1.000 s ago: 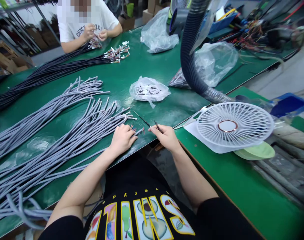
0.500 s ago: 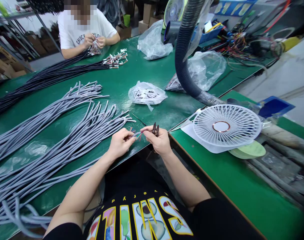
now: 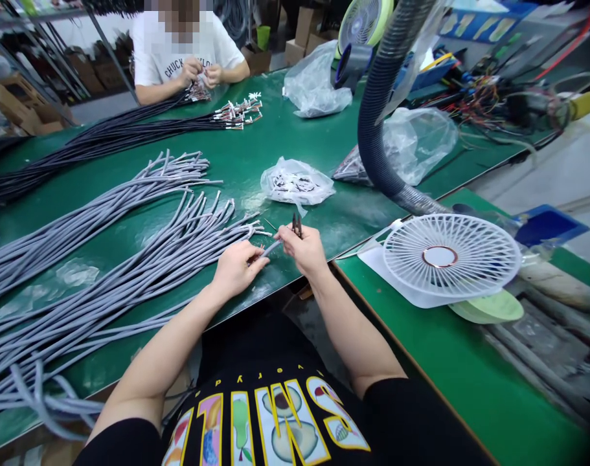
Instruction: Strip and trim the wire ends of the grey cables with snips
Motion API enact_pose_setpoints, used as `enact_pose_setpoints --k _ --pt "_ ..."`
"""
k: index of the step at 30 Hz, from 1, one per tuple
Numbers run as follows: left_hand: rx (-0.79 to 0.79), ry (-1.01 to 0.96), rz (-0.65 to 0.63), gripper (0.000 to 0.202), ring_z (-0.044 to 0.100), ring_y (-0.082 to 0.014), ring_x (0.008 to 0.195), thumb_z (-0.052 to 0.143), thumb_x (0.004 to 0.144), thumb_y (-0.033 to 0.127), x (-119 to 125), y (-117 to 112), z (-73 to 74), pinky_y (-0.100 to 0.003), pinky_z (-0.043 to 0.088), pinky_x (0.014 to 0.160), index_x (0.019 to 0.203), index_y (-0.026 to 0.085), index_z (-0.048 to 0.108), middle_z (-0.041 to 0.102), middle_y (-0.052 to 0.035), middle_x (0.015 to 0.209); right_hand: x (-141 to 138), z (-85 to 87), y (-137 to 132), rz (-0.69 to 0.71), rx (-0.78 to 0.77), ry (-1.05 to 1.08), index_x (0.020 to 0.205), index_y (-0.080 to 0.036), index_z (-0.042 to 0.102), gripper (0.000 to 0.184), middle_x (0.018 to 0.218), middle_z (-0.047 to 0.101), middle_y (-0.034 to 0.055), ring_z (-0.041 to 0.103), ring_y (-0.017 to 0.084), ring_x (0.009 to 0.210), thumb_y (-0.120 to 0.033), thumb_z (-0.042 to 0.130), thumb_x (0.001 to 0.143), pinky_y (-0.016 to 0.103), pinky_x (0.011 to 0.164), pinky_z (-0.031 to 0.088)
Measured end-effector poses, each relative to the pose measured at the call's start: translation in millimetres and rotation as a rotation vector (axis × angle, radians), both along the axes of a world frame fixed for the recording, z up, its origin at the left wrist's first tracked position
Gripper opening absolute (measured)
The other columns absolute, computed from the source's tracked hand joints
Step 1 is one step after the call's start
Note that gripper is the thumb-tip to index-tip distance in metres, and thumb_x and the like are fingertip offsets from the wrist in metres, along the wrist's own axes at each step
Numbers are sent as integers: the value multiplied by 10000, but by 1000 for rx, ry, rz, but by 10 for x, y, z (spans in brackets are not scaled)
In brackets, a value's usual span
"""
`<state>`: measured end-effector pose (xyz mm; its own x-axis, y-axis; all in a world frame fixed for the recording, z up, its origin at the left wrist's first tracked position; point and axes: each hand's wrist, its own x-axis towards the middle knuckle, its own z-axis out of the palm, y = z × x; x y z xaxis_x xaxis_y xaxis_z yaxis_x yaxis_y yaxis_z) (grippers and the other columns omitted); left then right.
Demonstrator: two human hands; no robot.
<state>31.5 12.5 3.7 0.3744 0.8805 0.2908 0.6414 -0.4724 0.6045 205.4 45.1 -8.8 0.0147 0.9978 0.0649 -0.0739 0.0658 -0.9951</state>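
Note:
A short stretch of grey cable (image 3: 272,248) runs between my two hands at the front edge of the green table. My left hand (image 3: 237,266) is closed, its thumb and fingers pinching the cable. My right hand (image 3: 304,251) has its fingertips on the cable's other end, and the same hand holds small dark cutters (image 3: 297,225) whose jaws point up and away. My right fingers hide that cable end. Just beyond my left hand lie the ends of a bundle of grey cables (image 3: 178,252).
Another grey cable bundle (image 3: 144,191) lies further back, then black cables (image 3: 144,133) with white connectors. A bag of small parts (image 3: 297,183) lies ahead. At right are a black hose (image 3: 371,129) and a white fan (image 3: 450,259). A person (image 3: 188,58) works across the table.
My right hand has moved slightly up, and the cable between my hands now slants upward. The red wires seen at my fingers before are now hidden. The view has shifted left.

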Motion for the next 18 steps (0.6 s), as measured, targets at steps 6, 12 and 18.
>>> enact_pose_setpoints --k 6,12,18 --pt "39 120 8 309 600 -218 888 624 859 380 -314 -220 -32 -352 465 805 1083 172 668 709 -80 953 407 -104 443 -93 105 -973 842 -175 679 232 756 644 45 531 164 670 -397 616 811 278 625 380" --pt "102 191 277 206 597 -204 846 577 889 330 -941 -476 -39 -343 446 792 945 173 698 715 -64 894 553 -85 421 5 221 -1413 1108 -138 672 332 1093 673 151 573 291 993 -321 562 853 361 812 436" --pt "63 522 484 192 548 -249 862 599 865 339 -1294 -532 -78 -369 390 751 922 190 705 691 -68 880 453 -37 363 325 124 -1344 1049 -188 688 264 864 717 45 633 210 831 -294 595 826 288 704 427"
